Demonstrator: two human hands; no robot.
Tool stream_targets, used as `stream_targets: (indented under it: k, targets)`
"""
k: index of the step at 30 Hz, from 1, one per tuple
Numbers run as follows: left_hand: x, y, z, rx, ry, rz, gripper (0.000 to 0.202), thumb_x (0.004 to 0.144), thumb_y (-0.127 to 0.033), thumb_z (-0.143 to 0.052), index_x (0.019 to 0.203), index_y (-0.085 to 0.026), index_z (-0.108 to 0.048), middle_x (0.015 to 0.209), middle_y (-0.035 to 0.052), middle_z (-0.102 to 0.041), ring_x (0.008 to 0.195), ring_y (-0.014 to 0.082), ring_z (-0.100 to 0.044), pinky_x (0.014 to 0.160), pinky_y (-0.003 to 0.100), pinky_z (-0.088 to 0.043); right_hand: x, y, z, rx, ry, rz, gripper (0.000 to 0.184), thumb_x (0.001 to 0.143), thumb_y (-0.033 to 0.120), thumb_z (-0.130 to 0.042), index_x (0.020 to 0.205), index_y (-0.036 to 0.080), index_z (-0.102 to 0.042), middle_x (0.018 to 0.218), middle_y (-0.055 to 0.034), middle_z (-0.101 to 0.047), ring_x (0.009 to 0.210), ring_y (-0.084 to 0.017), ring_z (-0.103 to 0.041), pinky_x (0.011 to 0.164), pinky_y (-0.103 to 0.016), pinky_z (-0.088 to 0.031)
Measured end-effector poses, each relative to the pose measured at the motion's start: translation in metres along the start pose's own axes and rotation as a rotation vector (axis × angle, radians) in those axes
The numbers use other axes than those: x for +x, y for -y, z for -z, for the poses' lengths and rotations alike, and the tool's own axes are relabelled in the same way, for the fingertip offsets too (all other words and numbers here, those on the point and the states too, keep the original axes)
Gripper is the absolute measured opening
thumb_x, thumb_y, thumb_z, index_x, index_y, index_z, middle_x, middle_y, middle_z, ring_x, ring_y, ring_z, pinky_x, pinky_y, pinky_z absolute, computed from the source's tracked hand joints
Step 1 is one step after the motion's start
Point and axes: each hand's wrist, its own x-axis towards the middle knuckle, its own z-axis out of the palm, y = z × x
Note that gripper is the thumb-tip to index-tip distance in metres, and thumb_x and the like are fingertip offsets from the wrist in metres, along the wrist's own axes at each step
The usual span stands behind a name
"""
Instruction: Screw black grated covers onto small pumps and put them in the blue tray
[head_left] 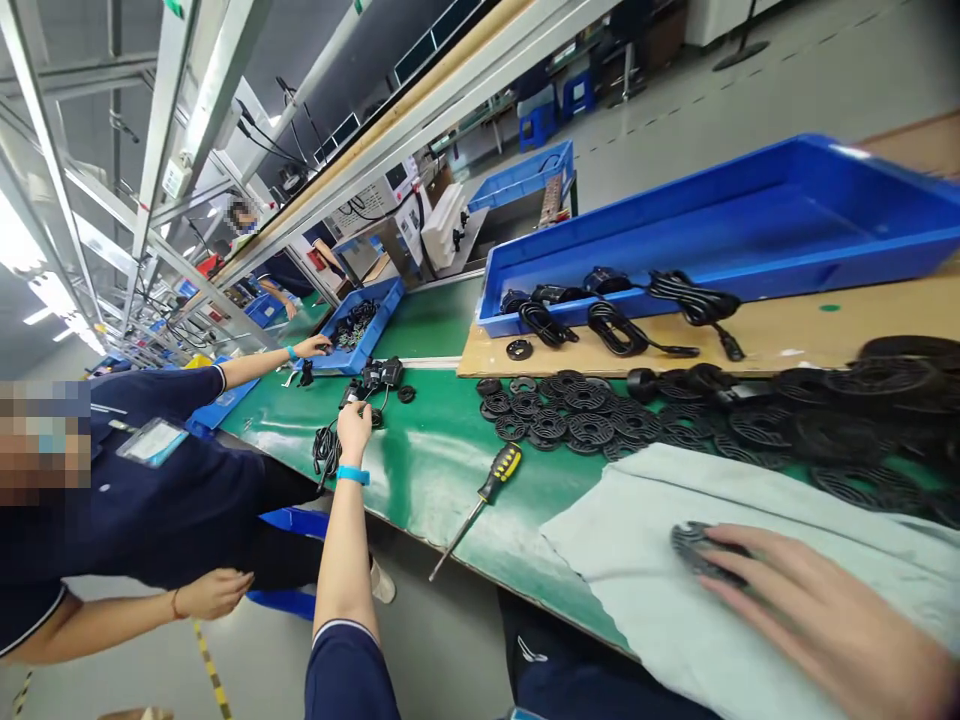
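My left hand (pixel 354 430), with a blue wristband, reaches over the green bench. Its fingers are closed on a small black part with a cable, close to a black boxy unit (pixel 384 374). A coiled black cable (pixel 325 450) lies just left of it. My right hand (pixel 817 600) is slightly blurred, its fingers closed over a slotted black disc (pixel 705 550) on a pale green cloth (pixel 675 620); the thumb is hidden. Between my hands lies a yellow-and-black screwdriver (pixel 501 472), its shaft tip at the bench's front edge.
Many slotted black discs (pixel 585 405) lie behind the cloth. A long blue tray (pixel 675 240) on a wooden board holds black parts with coiled cables hanging out. Leftward, a co-worker's hand (pixel 311 346) is at a blue bin (pixel 386 305) of small parts.
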Motion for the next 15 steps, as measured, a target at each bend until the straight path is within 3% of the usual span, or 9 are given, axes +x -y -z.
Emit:
stream_targets:
  k: [3, 8, 11, 15]
  targets:
    - [0.035, -0.015, -0.020, -0.030, 0.025, 0.047, 0.037, 0.101, -0.039, -0.067, 0.131, -0.018, -0.064, 0.133, 0.0111, -0.066, 0.115, 0.0252, -0.068, 0.098, 0.048, -0.060, 0.019, 0.017, -0.018, -0.040, 0.089, 0.183, 0.045, 0.107, 0.052, -0.044, 0.105, 0.023, -0.080, 0.118, -0.0154, -0.076, 0.104, -0.033, -0.076, 0.089, -0.047, -0.066]
    - [0.074, -0.060, -0.041, -0.119, 0.053, 0.130, 0.040, 0.100, -0.040, -0.068, 0.133, -0.017, -0.062, 0.134, 0.0117, -0.065, 0.116, 0.0262, -0.067, 0.098, 0.048, -0.060, 0.043, 0.025, -0.027, -0.149, 0.093, 0.250, 0.047, 0.110, 0.045, -0.040, 0.104, 0.021, -0.079, 0.118, -0.0116, -0.077, 0.103, -0.030, -0.077, 0.085, -0.041, -0.066]
    - [0.073, -0.077, -0.039, -0.210, 0.073, 0.121, 0.041, 0.100, -0.039, -0.068, 0.134, -0.017, -0.062, 0.135, 0.0117, -0.064, 0.116, 0.0262, -0.067, 0.097, 0.048, -0.060, 0.047, 0.025, -0.024, -0.209, 0.089, 0.286, 0.044, 0.109, 0.045, -0.044, 0.103, 0.021, -0.080, 0.118, -0.0112, -0.077, 0.102, -0.030, -0.077, 0.086, -0.042, -0.066]
    - [0.055, -0.084, -0.017, -0.337, 0.082, 0.067, 0.041, 0.100, -0.040, -0.068, 0.133, -0.016, -0.062, 0.134, 0.0112, -0.065, 0.116, 0.0270, -0.067, 0.097, 0.048, -0.060, 0.044, 0.025, -0.024, -0.212, 0.052, 0.276, 0.042, 0.107, 0.051, -0.048, 0.107, 0.022, -0.079, 0.122, -0.0114, -0.076, 0.103, -0.030, -0.076, 0.088, -0.042, -0.066]
